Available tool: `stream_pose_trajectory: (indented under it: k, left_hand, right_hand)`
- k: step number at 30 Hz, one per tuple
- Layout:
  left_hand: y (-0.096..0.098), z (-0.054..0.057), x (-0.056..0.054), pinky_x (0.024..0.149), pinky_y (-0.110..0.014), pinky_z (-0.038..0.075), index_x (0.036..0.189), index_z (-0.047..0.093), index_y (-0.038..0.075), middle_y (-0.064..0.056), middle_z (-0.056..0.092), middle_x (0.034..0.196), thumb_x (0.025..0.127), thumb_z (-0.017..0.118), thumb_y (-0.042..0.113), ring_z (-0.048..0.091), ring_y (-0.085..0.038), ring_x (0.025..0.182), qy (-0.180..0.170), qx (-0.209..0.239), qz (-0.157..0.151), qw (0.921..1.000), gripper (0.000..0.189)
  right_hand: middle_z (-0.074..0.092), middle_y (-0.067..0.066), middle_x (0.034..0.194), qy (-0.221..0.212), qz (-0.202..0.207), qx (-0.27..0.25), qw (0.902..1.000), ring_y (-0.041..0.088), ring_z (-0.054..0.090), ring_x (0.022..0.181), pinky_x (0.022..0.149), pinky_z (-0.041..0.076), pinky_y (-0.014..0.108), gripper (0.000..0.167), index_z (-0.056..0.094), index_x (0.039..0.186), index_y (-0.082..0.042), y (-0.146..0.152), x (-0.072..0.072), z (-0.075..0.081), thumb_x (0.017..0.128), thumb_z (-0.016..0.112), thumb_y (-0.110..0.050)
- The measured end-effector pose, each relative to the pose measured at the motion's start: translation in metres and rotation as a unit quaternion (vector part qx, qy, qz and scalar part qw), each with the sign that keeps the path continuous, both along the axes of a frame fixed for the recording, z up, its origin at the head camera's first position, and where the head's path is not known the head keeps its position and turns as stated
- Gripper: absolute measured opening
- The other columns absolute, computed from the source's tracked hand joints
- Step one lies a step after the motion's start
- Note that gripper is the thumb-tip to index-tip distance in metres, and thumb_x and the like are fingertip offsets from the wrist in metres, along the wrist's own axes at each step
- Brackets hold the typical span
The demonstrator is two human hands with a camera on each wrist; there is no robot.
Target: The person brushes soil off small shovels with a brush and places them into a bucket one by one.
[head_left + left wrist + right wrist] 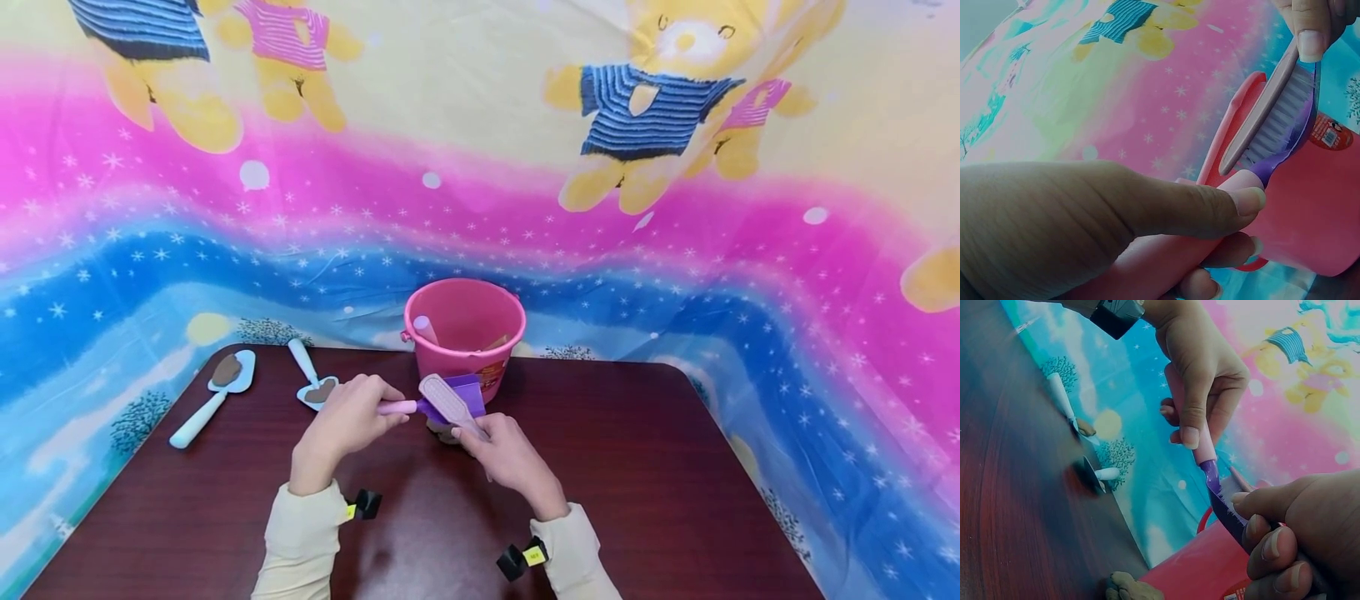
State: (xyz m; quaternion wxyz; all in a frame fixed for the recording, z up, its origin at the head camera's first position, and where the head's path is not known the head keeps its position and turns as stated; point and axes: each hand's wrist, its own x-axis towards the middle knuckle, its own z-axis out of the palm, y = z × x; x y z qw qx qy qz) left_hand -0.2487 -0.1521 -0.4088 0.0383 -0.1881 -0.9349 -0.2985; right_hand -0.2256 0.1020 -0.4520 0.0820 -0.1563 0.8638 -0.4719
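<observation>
Just in front of the pink bucket (pixel 442 365) by the far edge of the table (pixel 637 467), the left hand (pixel 343 427) curls round the handle (pixel 397 407) of the purple shovel (pixel 472 396), seemingly to keep it still, while the right hand (pixel 512 455) grips the brush (pixel 446 400), bristles (pixel 1280 115) touching the shovel.

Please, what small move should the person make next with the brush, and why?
Probably the right hand should draw the brush gently along the purple shovel: the bristles face it and seem to touch it, while the left hand grips its pink handle, which may keep it steady.
</observation>
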Motion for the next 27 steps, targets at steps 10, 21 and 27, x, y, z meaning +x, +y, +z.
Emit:
stream_pose_trajectory:
  k: [10, 21, 27]
  left_hand:
    - [-0.004, -0.001, -0.001, 0.065, -0.028, 0.053, 0.099, 0.083, 0.013, 0.007, 0.074, 0.077, 0.085, 0.083, 0.027, 0.061, -0.006, 0.062, 0.006, 0.006, -0.006, 0.9999, 0.02]
    - [-0.008, -0.001, -0.001, 0.065, -0.03, 0.053, 0.1, 0.082, 0.012, 0.005, 0.075, 0.079, 0.084, 0.085, 0.025, 0.061, -0.007, 0.062, 0.014, -0.004, 0.005, 0.9999, 0.021]
    - [-0.013, 0.0, 0.0, 0.067, -0.031, 0.053, 0.103, 0.082, 0.011, 0.004, 0.075, 0.08, 0.084, 0.085, 0.024, 0.062, -0.006, 0.063, 0.021, -0.01, 0.014, 0.9996, 0.024]
  right_hand:
    - [0.044, -0.002, 0.058, -0.007, 0.003, -0.01, 0.9999, 0.013, 0.042, 0.039, 0.039, 0.034, 0.023, 0.025, 0.068, 0.091, -0.017, 0.002, -0.001, -0.001, 0.101, 0.063, -0.04]
    - [0.046, -0.003, 0.055, 0.011, -0.022, -0.001, 0.9997, 0.011, 0.045, 0.04, 0.039, 0.034, 0.024, 0.036, 0.066, 0.088, -0.006, 0.011, -0.003, 0.002, 0.1, 0.063, -0.04]
    - [0.047, -0.001, 0.055, 0.013, -0.043, 0.005, 0.999, 0.013, 0.045, 0.04, 0.039, 0.033, 0.026, 0.042, 0.068, 0.101, 0.0, 0.019, -0.005, 0.003, 0.101, 0.062, -0.042]
